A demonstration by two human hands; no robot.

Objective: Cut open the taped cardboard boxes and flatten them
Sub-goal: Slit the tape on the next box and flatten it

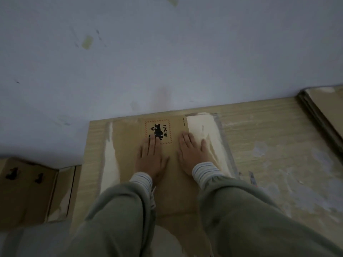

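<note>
My left hand [150, 158] and right hand [193, 153] lie palm-down, side by side, on the flattened brown cardboard box [130, 145] with the black "UN 3481" battery label [158, 132]. My fingers [152, 143] are straight and hold nothing. The box lies flat on the pale wood-grain counter [263, 130], against the wall. A stack of flat brown cardboard [323, 108] sits at the far right; a brown carton [26, 190] stands at the left.

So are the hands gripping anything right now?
No. The left hand and the right hand lie flat, palms down, pressing the flattened box; nothing is gripped.
</note>
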